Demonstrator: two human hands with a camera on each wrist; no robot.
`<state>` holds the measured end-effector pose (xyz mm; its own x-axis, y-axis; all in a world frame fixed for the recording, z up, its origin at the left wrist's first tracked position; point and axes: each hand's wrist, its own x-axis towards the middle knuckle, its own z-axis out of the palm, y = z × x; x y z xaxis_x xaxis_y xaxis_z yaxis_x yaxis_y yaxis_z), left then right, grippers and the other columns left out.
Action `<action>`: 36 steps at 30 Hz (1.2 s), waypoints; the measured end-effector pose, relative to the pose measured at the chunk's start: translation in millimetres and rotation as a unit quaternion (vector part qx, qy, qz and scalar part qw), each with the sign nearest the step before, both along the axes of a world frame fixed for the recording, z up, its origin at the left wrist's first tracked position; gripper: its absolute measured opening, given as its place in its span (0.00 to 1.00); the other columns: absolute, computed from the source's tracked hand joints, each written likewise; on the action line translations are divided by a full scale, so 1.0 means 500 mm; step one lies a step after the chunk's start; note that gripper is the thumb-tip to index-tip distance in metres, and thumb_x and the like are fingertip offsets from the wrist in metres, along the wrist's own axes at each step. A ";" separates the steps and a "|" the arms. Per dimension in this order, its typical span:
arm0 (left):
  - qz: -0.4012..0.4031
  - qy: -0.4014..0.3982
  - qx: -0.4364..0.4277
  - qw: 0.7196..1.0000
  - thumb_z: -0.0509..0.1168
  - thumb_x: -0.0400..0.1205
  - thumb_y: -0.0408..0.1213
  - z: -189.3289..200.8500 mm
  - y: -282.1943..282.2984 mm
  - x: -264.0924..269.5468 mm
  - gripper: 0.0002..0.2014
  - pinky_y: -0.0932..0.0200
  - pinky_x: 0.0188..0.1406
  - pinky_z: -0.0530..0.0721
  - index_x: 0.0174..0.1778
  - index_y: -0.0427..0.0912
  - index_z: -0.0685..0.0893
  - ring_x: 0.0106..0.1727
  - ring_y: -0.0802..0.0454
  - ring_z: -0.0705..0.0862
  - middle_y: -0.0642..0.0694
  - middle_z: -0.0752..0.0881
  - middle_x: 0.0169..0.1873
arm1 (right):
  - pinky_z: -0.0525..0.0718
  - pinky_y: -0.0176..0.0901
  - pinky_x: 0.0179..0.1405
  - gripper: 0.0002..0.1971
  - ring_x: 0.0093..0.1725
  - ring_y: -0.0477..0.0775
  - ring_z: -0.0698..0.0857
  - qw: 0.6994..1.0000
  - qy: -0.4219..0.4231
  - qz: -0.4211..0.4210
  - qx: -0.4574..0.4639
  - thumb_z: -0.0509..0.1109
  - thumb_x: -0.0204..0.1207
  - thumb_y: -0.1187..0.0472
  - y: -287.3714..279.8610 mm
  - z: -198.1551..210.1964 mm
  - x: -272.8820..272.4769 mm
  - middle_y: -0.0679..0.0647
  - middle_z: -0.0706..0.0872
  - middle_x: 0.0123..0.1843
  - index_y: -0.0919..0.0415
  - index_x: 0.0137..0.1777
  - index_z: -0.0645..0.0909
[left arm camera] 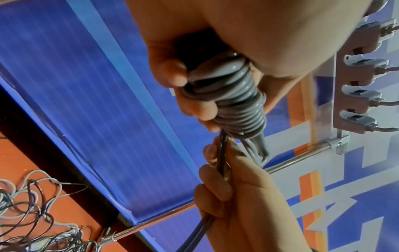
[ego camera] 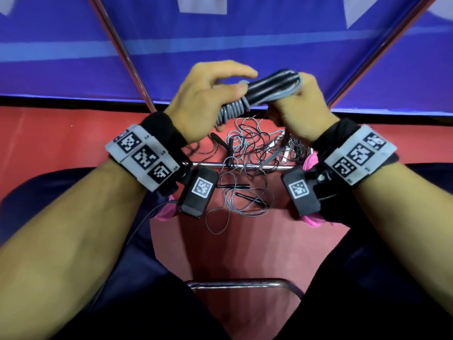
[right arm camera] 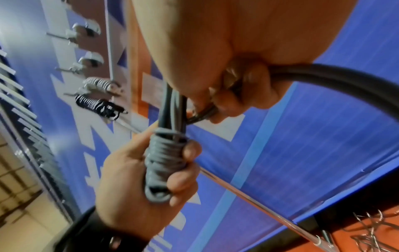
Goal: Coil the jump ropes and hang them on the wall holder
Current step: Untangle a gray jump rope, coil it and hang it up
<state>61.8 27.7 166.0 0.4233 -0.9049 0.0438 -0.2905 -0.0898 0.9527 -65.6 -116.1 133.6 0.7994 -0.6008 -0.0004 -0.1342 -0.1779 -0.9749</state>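
Note:
Between both hands I hold one jump rope bundle, its black handles [ego camera: 269,88] laid together and its grey cord wound around them as a tight coil [ego camera: 232,109]. My left hand [ego camera: 235,87] grips the coil [left arm camera: 233,100] with fingers and thumb curled round it. At the other end my right hand [ego camera: 294,94] pinches the grey and black strands [right arm camera: 172,105]. The wall holder [left arm camera: 362,85] with its row of hooks hangs on the blue wall; two hooks carry coiled ropes [right arm camera: 97,95]. Several loose jump ropes [ego camera: 247,153] lie tangled on the red floor below my hands.
A slanted chrome pole [ego camera: 127,55] and a second one [ego camera: 382,55] cross the blue banner wall [ego camera: 245,28]. A low chrome rail [ego camera: 210,164] runs over the rope pile, and another rail [ego camera: 240,283] sits nearer me. My pink shoes [ego camera: 166,209] flank the pile.

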 end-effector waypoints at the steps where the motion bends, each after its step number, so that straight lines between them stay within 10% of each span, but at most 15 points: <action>1: 0.012 0.007 0.000 1.000 0.63 0.82 0.36 0.000 -0.001 0.000 0.12 0.62 0.20 0.76 0.58 0.42 0.88 0.22 0.54 0.77 0.54 0.87 0.38 | 0.65 0.37 0.23 0.15 0.20 0.46 0.68 1.000 0.006 -0.009 -0.021 0.67 0.78 0.70 0.006 -0.003 0.003 0.43 0.72 0.19 0.56 0.31 0.77; 5: 0.073 -0.006 0.025 0.997 0.64 0.85 0.36 -0.006 -0.008 0.007 0.08 0.62 0.15 0.76 0.48 0.41 0.89 0.19 0.52 0.79 0.53 0.85 0.28 | 0.65 0.34 0.22 0.07 0.20 0.42 0.67 1.000 0.025 0.016 -0.007 0.67 0.74 0.67 0.033 0.001 0.009 0.41 0.72 0.18 0.69 0.36 0.80; 9: 0.113 -0.060 0.055 0.990 0.64 0.75 0.51 -0.016 -0.016 0.013 0.09 0.36 0.26 0.86 0.34 0.54 0.87 0.30 0.32 0.83 0.32 0.84 0.34 | 0.55 0.38 0.21 0.22 0.21 0.51 0.58 0.994 0.000 0.030 0.106 0.69 0.73 0.61 0.055 0.006 0.009 0.54 0.65 0.20 0.88 0.39 0.74; 20: 0.130 -0.168 0.103 0.972 0.55 0.77 0.58 -0.045 -0.004 0.008 0.20 0.46 0.45 0.83 0.37 0.46 0.82 0.36 0.46 0.80 0.48 0.82 0.29 | 0.61 0.37 0.19 0.17 0.17 0.50 0.64 0.980 0.068 0.037 0.184 0.72 0.81 0.52 0.079 -0.014 -0.001 0.55 0.72 0.18 0.68 0.40 0.85; 25: 0.117 -0.164 0.091 0.975 0.56 0.80 0.59 -0.048 0.000 0.004 0.21 0.47 0.59 0.87 0.54 0.54 0.90 0.52 0.53 0.90 0.58 0.92 0.50 | 0.61 0.34 0.17 0.18 0.16 0.49 0.64 0.980 0.071 0.036 0.180 0.71 0.82 0.52 0.085 -0.013 -0.003 0.54 0.73 0.18 0.68 0.40 0.86; 31: 0.114 -0.147 0.062 0.981 0.61 0.82 0.61 -0.060 -0.005 0.004 0.27 0.39 0.34 0.85 0.33 0.38 0.81 0.28 0.36 0.84 0.34 0.81 0.28 | 0.61 0.33 0.17 0.19 0.15 0.45 0.64 0.988 0.061 0.030 0.136 0.71 0.82 0.54 0.091 -0.005 -0.008 0.56 0.72 0.18 0.72 0.39 0.85; 36: 0.145 -0.173 0.088 0.970 0.61 0.81 0.57 -0.049 -0.024 0.018 0.25 0.45 0.29 0.77 0.26 0.41 0.73 0.29 0.32 0.73 0.38 0.68 0.22 | 0.64 0.29 0.17 0.30 0.15 0.42 0.69 0.993 0.110 0.030 -0.002 0.68 0.85 0.49 0.077 0.016 0.000 0.65 0.71 0.23 0.82 0.37 0.79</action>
